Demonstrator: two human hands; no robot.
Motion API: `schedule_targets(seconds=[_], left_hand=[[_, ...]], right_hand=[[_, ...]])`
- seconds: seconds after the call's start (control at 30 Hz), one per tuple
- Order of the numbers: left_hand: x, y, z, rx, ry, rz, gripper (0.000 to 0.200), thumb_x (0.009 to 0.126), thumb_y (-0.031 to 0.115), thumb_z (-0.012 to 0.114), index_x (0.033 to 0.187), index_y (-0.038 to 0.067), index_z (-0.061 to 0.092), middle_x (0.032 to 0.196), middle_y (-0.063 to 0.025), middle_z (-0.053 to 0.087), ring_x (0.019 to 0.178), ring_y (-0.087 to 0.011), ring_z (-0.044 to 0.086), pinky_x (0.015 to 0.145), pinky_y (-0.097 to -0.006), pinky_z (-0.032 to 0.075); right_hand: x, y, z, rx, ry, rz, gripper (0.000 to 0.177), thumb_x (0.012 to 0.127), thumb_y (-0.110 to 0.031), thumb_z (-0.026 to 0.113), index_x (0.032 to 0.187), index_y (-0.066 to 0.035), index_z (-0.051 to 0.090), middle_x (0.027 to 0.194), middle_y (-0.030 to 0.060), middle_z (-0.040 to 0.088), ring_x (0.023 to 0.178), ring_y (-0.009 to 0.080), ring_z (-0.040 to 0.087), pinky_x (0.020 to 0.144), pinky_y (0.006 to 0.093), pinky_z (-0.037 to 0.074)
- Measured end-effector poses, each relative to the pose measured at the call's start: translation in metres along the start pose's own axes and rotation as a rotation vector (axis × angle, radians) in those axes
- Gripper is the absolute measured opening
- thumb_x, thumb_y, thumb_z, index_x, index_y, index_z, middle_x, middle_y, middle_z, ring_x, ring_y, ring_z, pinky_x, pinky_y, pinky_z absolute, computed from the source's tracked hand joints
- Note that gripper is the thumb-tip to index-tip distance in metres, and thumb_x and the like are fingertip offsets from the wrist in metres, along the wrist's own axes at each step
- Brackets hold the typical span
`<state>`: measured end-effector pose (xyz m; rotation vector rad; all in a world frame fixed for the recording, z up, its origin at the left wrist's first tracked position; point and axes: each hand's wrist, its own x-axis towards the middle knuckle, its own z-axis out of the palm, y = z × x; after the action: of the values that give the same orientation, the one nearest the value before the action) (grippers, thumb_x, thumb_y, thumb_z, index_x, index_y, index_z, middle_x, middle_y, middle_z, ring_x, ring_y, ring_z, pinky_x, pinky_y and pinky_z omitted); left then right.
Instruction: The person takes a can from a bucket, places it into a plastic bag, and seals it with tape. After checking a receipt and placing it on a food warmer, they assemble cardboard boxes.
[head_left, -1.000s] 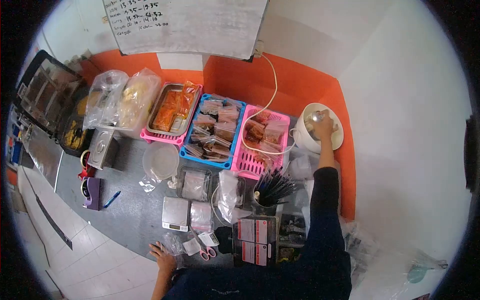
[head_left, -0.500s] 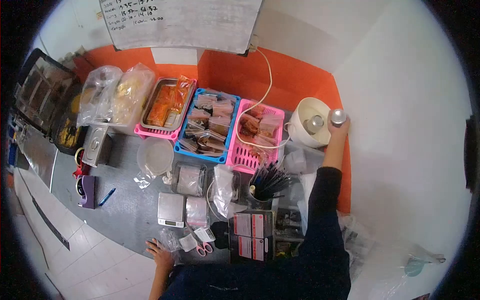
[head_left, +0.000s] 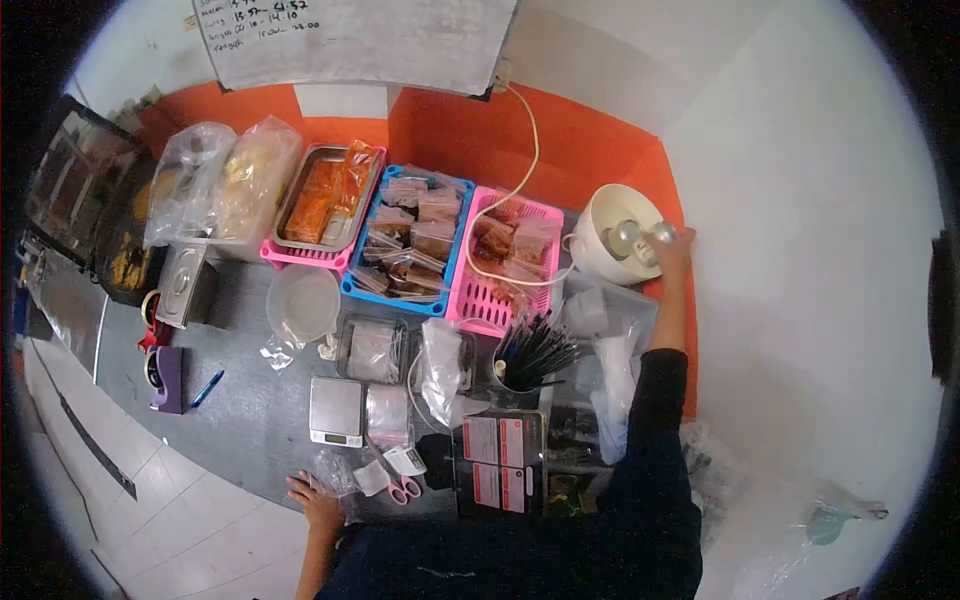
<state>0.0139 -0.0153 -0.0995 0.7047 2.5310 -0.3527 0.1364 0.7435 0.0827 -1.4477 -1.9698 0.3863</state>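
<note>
Right grip [head_left: 679, 250] clamps a silver tin [head_left: 662, 232] at the white bowl [head_left: 592, 240]; left grip [head_left: 315, 503] lies splayed.

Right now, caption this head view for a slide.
Right hand holds a metal cup at the white bowl; left hand rests on the counter.

Whiteboard [head_left: 380, 45] cut off at top, writing unreadable, right hand [head_left: 675, 252] grip on canister [head_left: 660, 232] unclear
</note>
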Motion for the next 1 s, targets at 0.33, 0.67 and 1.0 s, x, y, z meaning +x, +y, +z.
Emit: schedule_targets(seconds=[0.33, 0.67, 1.0], left_hand=[[0.003, -0.003, 0.008, 0.044, -0.029, 0.008, 0.062, 0.082, 0.026, 0.047, 0.132, -0.008, 0.033, 0.139, -0.0369, 0.014, 0.122, -0.0653, 0.003, 0.093, -0.0736, 0.012], [0.001, -0.004, 0.004, 0.039, -0.036, 0.017, 0.060, 0.082, 0.024, 0.045, 0.128, -0.012, 0.035, 0.139, -0.0373, 0.015, 0.122, -0.0656, 0.003, 0.093, -0.0737, 0.013], [-0.004, 0.004, -0.019, -0.022, -0.058, 0.013, 0.061, 0.083, 0.025, 0.044, 0.130, -0.011, 0.033, 0.137, -0.0378, 0.018, 0.122, -0.0656, 0.004, 0.093, -0.0735, 0.014]], right_hand=[[-0.008, 0.010, 0.033, -0.579, -0.275, -0.041, 0.093, 0.053, -0.036, 0.081, 0.129, -0.018, 0.031, 0.119, 0.0206, 0.051, 0.108, 0.0365, 0.051, 0.091, 0.0551, 0.037], [0.013, -0.018, 0.063, -0.504, -0.401, -0.108, 0.084, 0.058, -0.060, 0.069, 0.125, -0.021, 0.039, 0.117, 0.0170, 0.057, 0.116, 0.0353, 0.048, 0.102, 0.0643, 0.003], [0.024, -0.019, 0.056, -0.592, -0.545, -0.189, 0.089, 0.054, -0.043, 0.076, 0.131, -0.023, 0.036, 0.120, 0.0120, 0.056, 0.117, 0.0339, 0.048, 0.100, 0.0653, 0.015]])
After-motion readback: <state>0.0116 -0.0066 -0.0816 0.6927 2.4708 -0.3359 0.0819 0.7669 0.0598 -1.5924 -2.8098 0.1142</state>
